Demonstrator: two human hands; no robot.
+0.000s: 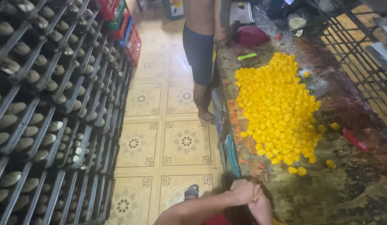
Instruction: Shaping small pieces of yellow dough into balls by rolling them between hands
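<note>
A heap of small yellow pieces [276,108] lies on the stained worktable [347,183], right of centre and far from the hands. They look light and smooth (probably slippery), best pinched one at a time from the heap's near edge. At the bottom edge the hands [249,198] are pressed together, forearm angled in from the left; which is which, and whether the curled fingers hold anything, I cannot tell.

One big heap of small yellow pieces [278,109], too many to count, is lying on the worktable [347,183], with two red tools [355,140] and one green tool [246,56] lying nearby.
</note>
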